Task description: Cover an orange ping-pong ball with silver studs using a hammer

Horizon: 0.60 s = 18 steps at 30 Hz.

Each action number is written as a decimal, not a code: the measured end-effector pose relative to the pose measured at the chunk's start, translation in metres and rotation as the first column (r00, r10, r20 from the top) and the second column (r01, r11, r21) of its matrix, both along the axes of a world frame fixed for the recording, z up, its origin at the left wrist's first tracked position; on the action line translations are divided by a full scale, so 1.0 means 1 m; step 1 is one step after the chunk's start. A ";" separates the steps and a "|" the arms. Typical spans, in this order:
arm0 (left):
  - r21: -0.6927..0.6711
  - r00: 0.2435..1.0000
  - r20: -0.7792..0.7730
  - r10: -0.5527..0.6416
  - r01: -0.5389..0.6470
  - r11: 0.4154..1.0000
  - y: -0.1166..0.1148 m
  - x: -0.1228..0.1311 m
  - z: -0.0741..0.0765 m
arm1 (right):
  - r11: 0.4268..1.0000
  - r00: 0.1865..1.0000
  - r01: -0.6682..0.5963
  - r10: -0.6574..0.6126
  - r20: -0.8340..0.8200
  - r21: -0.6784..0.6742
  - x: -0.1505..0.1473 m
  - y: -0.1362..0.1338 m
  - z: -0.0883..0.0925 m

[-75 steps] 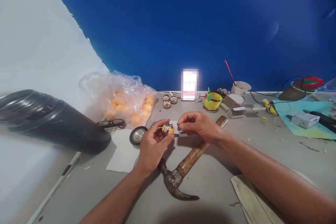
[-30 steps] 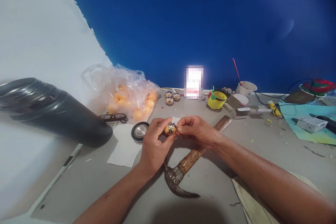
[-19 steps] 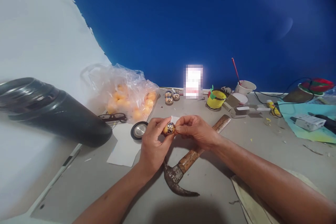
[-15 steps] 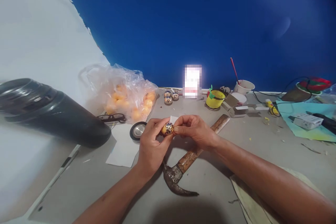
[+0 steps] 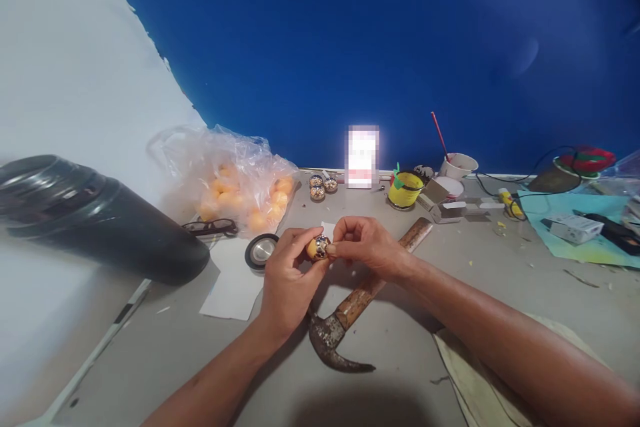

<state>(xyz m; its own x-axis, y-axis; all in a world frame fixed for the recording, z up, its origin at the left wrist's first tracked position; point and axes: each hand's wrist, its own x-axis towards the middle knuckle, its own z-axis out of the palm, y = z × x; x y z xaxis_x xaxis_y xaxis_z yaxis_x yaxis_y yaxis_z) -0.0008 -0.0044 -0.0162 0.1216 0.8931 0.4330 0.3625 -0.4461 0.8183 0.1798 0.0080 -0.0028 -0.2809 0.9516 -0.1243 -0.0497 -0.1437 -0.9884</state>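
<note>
Between the thumb and fingers of my left hand (image 5: 289, 277) is an orange ball (image 5: 313, 249) partly covered with shiny silver and dark patches. My right hand (image 5: 369, 247) pinches at the ball's right side, thumb and forefinger together. Whatever is in that pinch is too small to make out. Under my right wrist lies a claw hammer (image 5: 356, 301) with a worn wooden handle and rusty head. Left of my left hand sits a round black-rimmed metal lid (image 5: 262, 251), beside a sheet of white paper (image 5: 233, 290).
A large dark flask (image 5: 105, 220) stands at the left. Behind are glasses (image 5: 213, 227), a clear bag (image 5: 220, 153) of orange balls, several patterned balls (image 5: 317, 192) and a bright blurred screen (image 5: 362, 157). Right are a yellow cup (image 5: 406, 192), a white cup (image 5: 460, 165) and turquoise paper (image 5: 545, 213).
The whole view has shifted slightly. The ball appears turned a little, with more orange showing at its left. Both hands stay at it.
</note>
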 end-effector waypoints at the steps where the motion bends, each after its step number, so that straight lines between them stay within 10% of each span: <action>1: -0.030 1.000 0.021 -0.020 0.021 0.999 0.000 0.000 0.001 | 1.000 1.000 -0.010 0.010 -0.008 0.007 0.002 0.000 0.001; 18: -0.294 0.968 0.224 -0.116 0.180 0.939 0.001 0.002 0.007 | 0.996 0.996 -0.083 0.083 -0.017 0.042 0.004 0.001 -0.002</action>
<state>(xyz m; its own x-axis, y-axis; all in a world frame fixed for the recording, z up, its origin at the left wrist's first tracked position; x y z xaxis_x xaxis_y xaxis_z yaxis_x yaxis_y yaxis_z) 0.0010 -0.0039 -0.0092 0.2021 0.9649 0.1675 0.1257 -0.1952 0.9727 0.1833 0.0087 -0.0046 -0.3611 0.9291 -0.0799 -0.0574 -0.1077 -0.9925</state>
